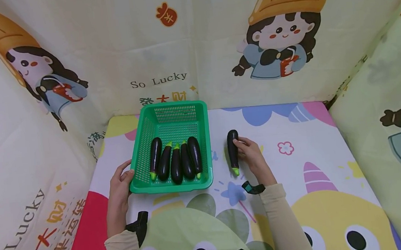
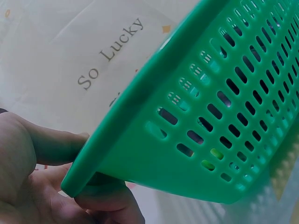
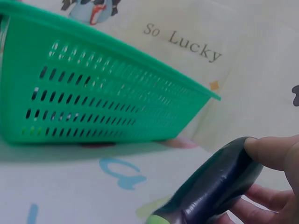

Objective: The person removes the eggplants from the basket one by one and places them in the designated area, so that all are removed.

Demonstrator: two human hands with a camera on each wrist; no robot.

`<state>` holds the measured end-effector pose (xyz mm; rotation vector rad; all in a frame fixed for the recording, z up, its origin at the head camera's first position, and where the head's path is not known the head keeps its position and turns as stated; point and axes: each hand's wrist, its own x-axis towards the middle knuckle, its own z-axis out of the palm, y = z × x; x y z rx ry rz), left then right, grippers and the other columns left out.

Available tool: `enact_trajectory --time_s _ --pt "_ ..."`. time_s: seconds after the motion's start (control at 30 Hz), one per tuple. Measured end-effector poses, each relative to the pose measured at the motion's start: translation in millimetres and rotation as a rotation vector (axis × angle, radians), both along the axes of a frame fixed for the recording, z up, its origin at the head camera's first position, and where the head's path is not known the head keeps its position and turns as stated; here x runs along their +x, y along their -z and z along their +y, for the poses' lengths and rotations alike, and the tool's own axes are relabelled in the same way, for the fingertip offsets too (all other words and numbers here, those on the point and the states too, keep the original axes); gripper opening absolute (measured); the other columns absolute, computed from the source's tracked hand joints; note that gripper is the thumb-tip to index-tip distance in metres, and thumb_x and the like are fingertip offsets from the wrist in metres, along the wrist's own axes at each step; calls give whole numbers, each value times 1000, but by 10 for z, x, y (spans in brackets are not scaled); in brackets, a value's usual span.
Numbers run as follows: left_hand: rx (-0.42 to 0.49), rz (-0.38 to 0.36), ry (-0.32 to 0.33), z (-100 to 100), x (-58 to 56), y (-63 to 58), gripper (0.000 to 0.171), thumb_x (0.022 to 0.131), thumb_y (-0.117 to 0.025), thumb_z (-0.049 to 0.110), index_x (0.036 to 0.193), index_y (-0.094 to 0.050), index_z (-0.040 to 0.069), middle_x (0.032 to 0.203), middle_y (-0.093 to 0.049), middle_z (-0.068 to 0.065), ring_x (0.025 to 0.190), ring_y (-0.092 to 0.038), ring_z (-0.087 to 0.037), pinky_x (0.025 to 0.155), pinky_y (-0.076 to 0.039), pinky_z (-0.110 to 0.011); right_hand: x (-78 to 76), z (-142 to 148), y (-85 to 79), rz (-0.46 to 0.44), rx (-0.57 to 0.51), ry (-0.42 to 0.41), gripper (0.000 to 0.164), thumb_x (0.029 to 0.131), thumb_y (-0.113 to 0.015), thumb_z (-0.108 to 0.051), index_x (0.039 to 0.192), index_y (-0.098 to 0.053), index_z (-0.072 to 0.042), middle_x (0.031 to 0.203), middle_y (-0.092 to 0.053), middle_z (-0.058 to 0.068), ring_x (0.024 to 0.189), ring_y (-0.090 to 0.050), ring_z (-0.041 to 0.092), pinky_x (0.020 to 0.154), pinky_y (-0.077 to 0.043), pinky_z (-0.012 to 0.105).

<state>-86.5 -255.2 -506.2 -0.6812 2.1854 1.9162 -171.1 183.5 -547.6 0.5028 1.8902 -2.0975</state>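
Note:
A green plastic basket [image 1: 206, 140] with slotted walls sits on the table, several dark purple eggplants [image 1: 176, 164] lying side by side in it. My left hand [image 1: 119, 194] grips the basket's near left corner, thumb above the rim [image 2: 117, 112] and fingers below it in the left wrist view. Right of the basket, my right hand [image 1: 251, 156] holds another eggplant [image 1: 232, 150] between thumb and fingers. Its green stem end points toward me. The right wrist view shows this eggplant [image 3: 210, 182] tilted, apart from the basket; whether it touches the table cannot be told.
A printed cloth with cartoon figures covers the table [image 1: 300, 163]. Printed fabric walls [image 1: 207, 51] enclose it at the back and both sides, and the basket's far end is close to the back wall. A black strap [image 1: 252, 187] is on my right wrist.

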Motion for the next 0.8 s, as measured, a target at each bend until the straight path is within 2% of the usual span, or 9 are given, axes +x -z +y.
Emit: enact_trajectory --time_s 0.13,0.23,0.37,0.5,0.67,0.8 --pt "6 -3 -2 -13 -11 19 54 111 -49 30 163 -35 25 97 -66 19 85 -66 -4 75 -56 -18 9 0 39 9 54 19 58 103 -67 -33 151 -51 -3 125 -68 8 88 -69 6 84 -56 24" --pt "12 -12 0 -24 -15 22 54 111 -48 30 163 -35 26 98 -65 19 85 -66 -4 75 -56 -18 24 -21 55 19 79 42 57 103 -68 -32 148 -52 -1 122 -68 9 83 -68 7 76 -57 21" --pt "11 -15 0 -18 -5 10 55 111 -50 31 164 -34 26 99 -65 19 86 -66 -4 76 -56 -18 43 -56 44 30 147 62 56 102 -68 -33 147 -54 -2 127 -66 16 84 -67 8 76 -59 23" --pt "-7 -2 -3 0 7 6 55 110 -51 34 162 -36 26 100 -65 17 85 -66 -3 76 -56 -18 46 -78 27 45 242 79 55 103 -68 -34 147 -55 -4 133 -61 20 95 -66 15 75 -58 23" --pt "-10 12 -7 6 13 12 55 110 -52 34 161 -38 24 102 -66 16 85 -67 -3 76 -57 -18 46 -60 54 88 376 94 54 101 -68 -35 143 -58 -3 129 -61 20 99 -64 23 68 -54 19" --pt "-15 11 -11 9 17 14 54 110 -52 34 161 -39 24 101 -66 17 85 -67 -4 76 -57 -18 60 -48 60 127 489 69 54 101 -68 -39 140 -60 -3 127 -65 23 100 -68 30 69 -54 21"
